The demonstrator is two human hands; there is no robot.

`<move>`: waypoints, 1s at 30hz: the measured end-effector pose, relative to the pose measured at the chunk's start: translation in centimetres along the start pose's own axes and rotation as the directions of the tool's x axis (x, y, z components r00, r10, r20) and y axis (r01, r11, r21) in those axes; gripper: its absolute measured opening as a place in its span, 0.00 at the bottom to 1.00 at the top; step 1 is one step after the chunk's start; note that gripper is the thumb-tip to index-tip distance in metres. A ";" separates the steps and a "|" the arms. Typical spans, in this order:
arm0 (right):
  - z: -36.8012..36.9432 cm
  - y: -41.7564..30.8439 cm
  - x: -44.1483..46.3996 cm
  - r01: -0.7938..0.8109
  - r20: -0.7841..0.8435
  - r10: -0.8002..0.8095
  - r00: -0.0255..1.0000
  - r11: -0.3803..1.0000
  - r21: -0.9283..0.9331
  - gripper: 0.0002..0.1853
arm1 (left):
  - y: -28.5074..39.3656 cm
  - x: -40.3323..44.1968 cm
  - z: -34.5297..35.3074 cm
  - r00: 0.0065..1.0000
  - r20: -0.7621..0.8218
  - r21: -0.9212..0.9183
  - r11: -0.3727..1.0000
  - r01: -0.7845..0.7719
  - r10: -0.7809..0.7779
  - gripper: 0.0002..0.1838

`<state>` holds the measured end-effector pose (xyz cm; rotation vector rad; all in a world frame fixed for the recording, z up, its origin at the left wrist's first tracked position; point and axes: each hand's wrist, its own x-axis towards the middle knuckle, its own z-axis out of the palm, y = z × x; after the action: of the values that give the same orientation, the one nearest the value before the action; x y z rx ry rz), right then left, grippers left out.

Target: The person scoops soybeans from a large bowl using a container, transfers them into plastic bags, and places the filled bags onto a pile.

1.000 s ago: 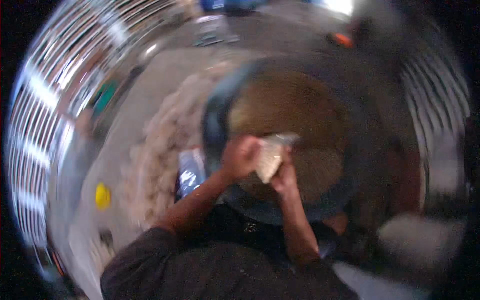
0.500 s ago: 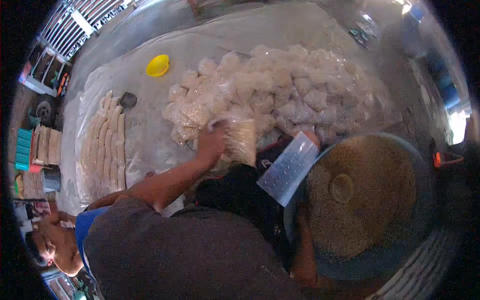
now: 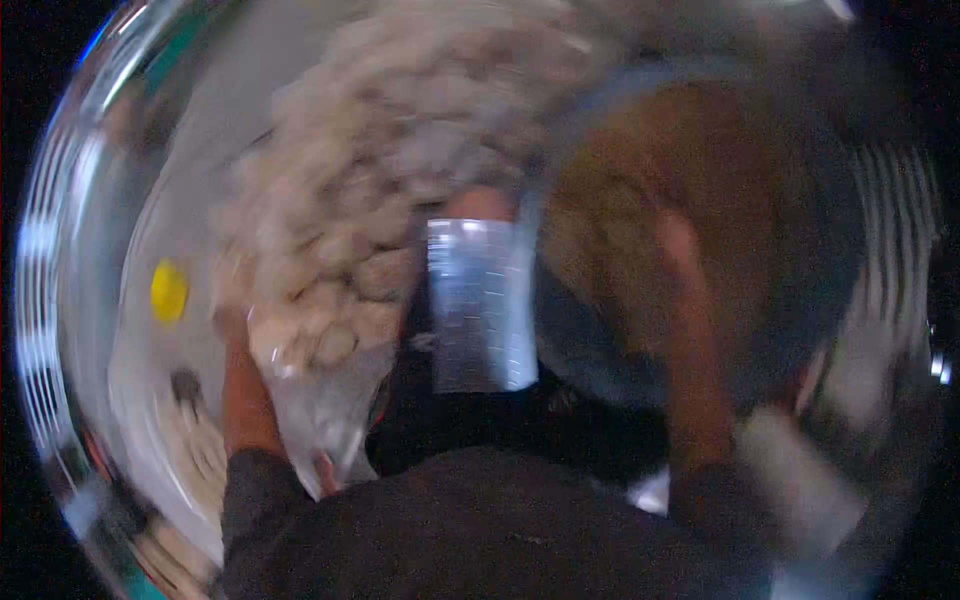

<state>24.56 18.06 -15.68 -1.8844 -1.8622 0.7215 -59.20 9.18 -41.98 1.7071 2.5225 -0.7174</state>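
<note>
My left hand, smeared by motion, is at the left edge of a large pile of filled clear bags; whether it holds one of them cannot be made out. My right hand reaches over the brown grain-like contents of a wide blue-grey tub. Its fingers are blurred, and a faint round shape lies just left of it. Between my arms, a stack of flat clear plastic bags rests on my leg, beside the tub.
A yellow bowl sits on the pale ground sheet at the left. Long filled packs lie at the lower left, near a small dark object. A whitish cylindrical shape is at the lower right.
The view has swung round since the sharper earlier frame. My left hand, which held a filled bag near my lap, is now at the pile's left edge. My right hand has moved over the tub's contents.
</note>
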 end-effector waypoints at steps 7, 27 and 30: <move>16.3 0.0 2.9 0.046 0.093 -0.039 0.995 0.996 -0.071 0.28 | 25.2 -13.7 -28.2 0.892 -0.442 -0.796 0.501 -0.341 -0.095 0.28; 16.7 1.0 -13.3 0.120 -0.274 0.033 0.961 0.844 0.523 0.15 | 38.2 -30.3 -33.2 0.316 -0.458 -0.512 0.045 -0.858 0.831 0.18; 2.5 2.7 -16.4 0.273 -0.493 -0.092 0.865 0.911 0.309 0.15 | 40.3 -32.5 -37.8 0.293 -0.396 -0.769 -0.140 -0.624 0.870 0.25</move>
<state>25.46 1.42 -17.88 -1.4496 -1.4500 0.4535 -1.39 6.96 -14.34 1.9002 0.7525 0.4229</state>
